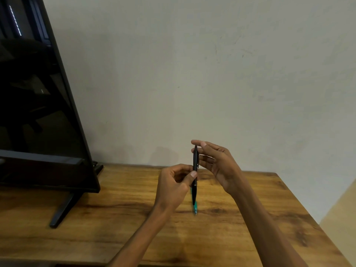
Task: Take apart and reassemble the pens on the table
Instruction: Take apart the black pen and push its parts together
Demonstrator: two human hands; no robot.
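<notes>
Mid-table, L hand (pixel 174 183) pinching black pen (pixel 195 176) upright

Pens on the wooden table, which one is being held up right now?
The slim black pen: the left hand pinches its middle and the right hand touches its top. The teal pen lies on the table behind it.

A wooden table (pixel 240 218) with dark grain streaks stands against a pale wall. A black monitor (pixel 38 112) rests on its left part on a slanted foot. Right of that foot, a teal pen (pixel 195 207) lies on the wood.
</notes>
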